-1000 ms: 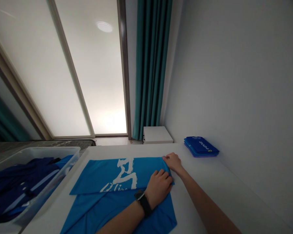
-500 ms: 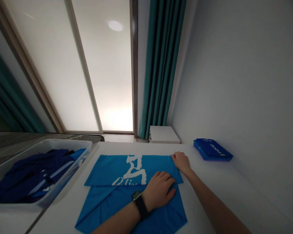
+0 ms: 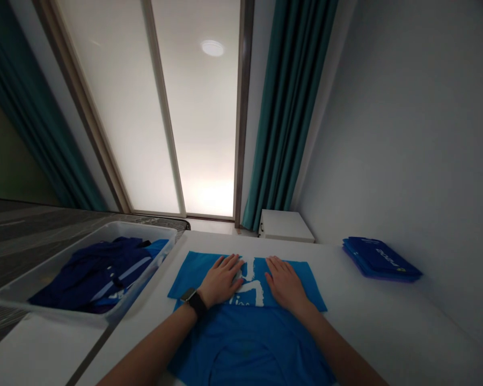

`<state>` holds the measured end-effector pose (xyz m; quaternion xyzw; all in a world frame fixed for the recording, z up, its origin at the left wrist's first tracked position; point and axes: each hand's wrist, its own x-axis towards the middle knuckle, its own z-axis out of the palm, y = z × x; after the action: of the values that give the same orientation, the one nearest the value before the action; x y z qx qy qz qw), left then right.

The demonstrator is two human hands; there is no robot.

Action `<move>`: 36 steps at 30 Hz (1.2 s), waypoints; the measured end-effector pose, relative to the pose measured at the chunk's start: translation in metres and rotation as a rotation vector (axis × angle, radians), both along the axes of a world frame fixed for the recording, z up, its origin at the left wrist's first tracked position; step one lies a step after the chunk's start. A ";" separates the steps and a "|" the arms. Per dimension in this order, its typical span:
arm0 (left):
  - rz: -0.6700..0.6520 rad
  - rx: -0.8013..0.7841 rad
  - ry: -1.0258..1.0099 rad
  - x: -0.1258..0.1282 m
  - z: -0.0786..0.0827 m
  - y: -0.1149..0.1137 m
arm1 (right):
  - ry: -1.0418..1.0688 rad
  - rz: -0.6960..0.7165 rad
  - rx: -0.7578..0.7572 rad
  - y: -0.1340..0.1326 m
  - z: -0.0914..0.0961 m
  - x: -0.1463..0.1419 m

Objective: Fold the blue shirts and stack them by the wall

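Observation:
A bright blue T-shirt (image 3: 241, 338) with white brush-style lettering lies on the white table in front of me. Its far part is folded over toward me, and the neckline shows at the near end. My left hand (image 3: 222, 279), with a dark watch on the wrist, rests on the folded part left of the lettering, fingers outstretched. To the right of the lettering my right hand (image 3: 285, 283) lies flat on the same folded layer. Both palms press on the cloth without gripping it.
A clear plastic bin (image 3: 8, 295) holding dark blue clothes (image 3: 100, 268) stands at the left. Several folded blue garments (image 3: 380, 258) are stacked at the right by the wall. Behind the white table (image 3: 370, 332) is a low white cabinet (image 3: 285, 225).
My right hand has let go of the shirt's far right corner and moved in beside the lettering. My left hand has shifted up and left onto the fold. The view has turned slightly left.

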<state>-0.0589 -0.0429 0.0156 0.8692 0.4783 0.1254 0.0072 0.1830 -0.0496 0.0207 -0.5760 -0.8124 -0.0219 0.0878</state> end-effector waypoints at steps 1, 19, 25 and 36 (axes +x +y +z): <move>0.025 -0.016 -0.005 0.000 -0.003 0.001 | -0.014 -0.006 -0.050 0.000 -0.003 -0.002; 0.030 -0.101 0.000 -0.006 -0.013 0.016 | -0.068 -0.217 -0.095 0.022 -0.042 0.063; 0.017 -0.115 0.026 -0.003 -0.011 0.033 | -0.080 -0.235 -0.100 0.037 -0.043 0.063; 0.019 -0.109 0.020 0.000 -0.014 0.049 | -0.086 -0.224 -0.149 0.056 -0.036 0.064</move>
<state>-0.0591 0.0065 0.0019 0.8641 0.4928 0.0904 0.0486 0.2465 0.0061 -0.0154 -0.6666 -0.7454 0.0040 0.0068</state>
